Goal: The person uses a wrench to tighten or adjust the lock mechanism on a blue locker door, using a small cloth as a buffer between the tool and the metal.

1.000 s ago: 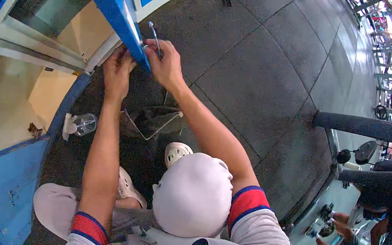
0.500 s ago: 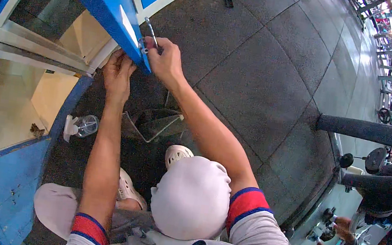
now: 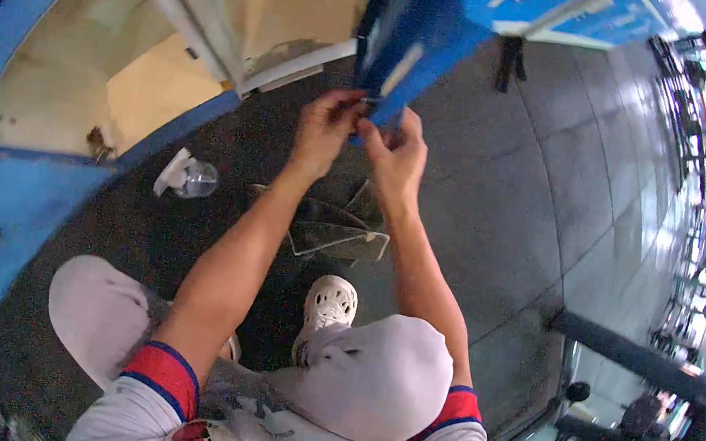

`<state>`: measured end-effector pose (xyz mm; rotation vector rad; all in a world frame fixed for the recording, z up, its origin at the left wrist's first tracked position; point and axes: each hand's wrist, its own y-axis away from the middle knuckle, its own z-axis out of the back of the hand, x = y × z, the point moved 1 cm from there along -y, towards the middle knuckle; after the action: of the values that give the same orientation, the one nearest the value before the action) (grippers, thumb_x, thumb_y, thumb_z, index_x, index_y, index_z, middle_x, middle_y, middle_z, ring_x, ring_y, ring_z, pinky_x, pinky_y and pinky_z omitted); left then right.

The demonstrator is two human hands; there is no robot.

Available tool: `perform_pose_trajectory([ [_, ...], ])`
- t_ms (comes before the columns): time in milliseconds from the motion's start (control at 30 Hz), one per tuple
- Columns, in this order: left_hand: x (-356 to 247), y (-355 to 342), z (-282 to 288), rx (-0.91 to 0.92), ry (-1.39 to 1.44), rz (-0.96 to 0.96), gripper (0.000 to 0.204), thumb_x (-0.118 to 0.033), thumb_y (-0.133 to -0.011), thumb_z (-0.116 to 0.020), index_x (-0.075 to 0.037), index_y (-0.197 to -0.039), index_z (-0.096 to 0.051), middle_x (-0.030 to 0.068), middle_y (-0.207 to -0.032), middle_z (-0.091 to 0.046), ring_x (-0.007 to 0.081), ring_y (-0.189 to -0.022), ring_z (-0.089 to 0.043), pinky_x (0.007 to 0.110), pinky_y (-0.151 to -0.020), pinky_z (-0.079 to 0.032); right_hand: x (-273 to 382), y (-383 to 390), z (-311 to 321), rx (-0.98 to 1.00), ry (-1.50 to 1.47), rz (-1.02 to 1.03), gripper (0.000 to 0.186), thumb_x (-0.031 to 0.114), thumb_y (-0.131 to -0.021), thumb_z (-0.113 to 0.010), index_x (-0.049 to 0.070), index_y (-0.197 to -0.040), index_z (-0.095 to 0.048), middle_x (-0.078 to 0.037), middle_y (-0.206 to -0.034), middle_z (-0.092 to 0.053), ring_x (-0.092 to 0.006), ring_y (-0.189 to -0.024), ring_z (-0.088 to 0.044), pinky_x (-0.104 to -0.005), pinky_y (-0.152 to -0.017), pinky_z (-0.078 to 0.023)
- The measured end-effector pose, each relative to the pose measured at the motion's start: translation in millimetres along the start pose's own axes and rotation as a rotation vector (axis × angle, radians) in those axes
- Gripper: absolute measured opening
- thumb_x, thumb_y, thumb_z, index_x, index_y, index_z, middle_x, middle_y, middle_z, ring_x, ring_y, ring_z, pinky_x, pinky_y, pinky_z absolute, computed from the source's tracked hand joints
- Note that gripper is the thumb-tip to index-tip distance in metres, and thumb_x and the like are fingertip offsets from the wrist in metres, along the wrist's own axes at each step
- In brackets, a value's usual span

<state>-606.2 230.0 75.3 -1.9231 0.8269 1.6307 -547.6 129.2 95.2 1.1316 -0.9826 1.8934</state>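
Note:
A blue locker door stands swung outward at the top middle, slightly blurred. My right hand grips its near corner, thumb on the side facing me and fingers round the outer face. Close beside it, my left hand has its fingertips pinched against the door's inner side, at a small metal fitting. Whatever those fingertips hold is too small and blurred to name. The screwdriver-like tool from before cannot be seen now.
Open locker compartments with pale inner walls line the left. A clear spray bottle lies on the dark floor below them. Between my forearms and shoes sits a dark bag with pale edging. Gym equipment fills the right side.
My view has turned, and the door shows more of its inner side. The left hand has moved from the locker frame to the door; the right hand has shifted to the door's outer edge.

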Motion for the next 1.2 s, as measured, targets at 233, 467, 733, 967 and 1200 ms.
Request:
perform_pose_trajectory([
  [233, 9, -7, 16, 0.067, 0.049, -0.101, 0.018, -0.001, -0.081, -0.060, -0.001, -0.099, -0.062, 0.0046, -0.090, -0.063, 0.0100, -0.080, -0.058, 0.024, -0.072, -0.048, 22, 5, -15, -0.058, 0.035, -0.173, 0.033, 0.015, -0.070, -0.074, 0.003, -0.094, -0.055, 0.003, -0.072, -0.053, -0.0060, -0.059, -0.043, -0.0206, -0.054, -0.038],
  [467, 17, -15, 20, 0.104, 0.014, -0.131, 0.021, -0.003, -0.081, -0.059, -0.002, -0.102, -0.059, 0.0056, -0.095, -0.062, 0.0144, -0.089, -0.058, 0.027, -0.082, -0.046, 7, 5, -24, -0.110, -0.031, -0.094, 0.030, 0.011, -0.070, -0.072, 0.004, -0.093, -0.054, 0.003, -0.071, -0.054, -0.0063, -0.059, -0.044, -0.0220, -0.053, -0.039],
  [733, 0, -16, 19, 0.187, -0.097, -0.089, 0.021, -0.007, -0.080, -0.062, -0.004, -0.101, -0.060, 0.0073, -0.098, -0.062, 0.0163, -0.093, -0.058, 0.029, -0.085, -0.044, 20, 4, -14, -0.099, 0.054, -0.118, 0.024, 0.009, -0.069, -0.070, 0.005, -0.085, -0.054, 0.005, -0.067, -0.050, -0.0043, -0.055, -0.039, -0.0206, -0.049, -0.034],
  [967, -5, -12, 11, 0.041, -0.272, -0.355, 0.023, -0.005, -0.071, -0.067, -0.005, -0.094, -0.063, 0.0096, -0.086, -0.059, 0.0218, -0.079, -0.061, 0.030, -0.070, -0.049, 13, 2, -12, -0.128, 0.067, -0.093, 0.016, 0.010, -0.073, -0.069, 0.007, -0.077, -0.054, 0.009, -0.062, -0.042, -0.0014, -0.054, -0.033, -0.0180, -0.048, -0.026],
  [1200, -11, -15, 16, 0.133, -0.296, -0.307, 0.020, -0.006, -0.074, -0.065, -0.003, -0.094, -0.064, 0.0114, -0.088, -0.060, 0.0217, -0.080, -0.061, 0.030, -0.069, -0.048, 16, 1, -13, -0.121, -0.064, -0.094, 0.015, 0.009, -0.073, -0.068, 0.006, -0.078, -0.055, 0.008, -0.065, -0.046, -0.0010, -0.055, -0.034, -0.0184, -0.048, -0.027],
])
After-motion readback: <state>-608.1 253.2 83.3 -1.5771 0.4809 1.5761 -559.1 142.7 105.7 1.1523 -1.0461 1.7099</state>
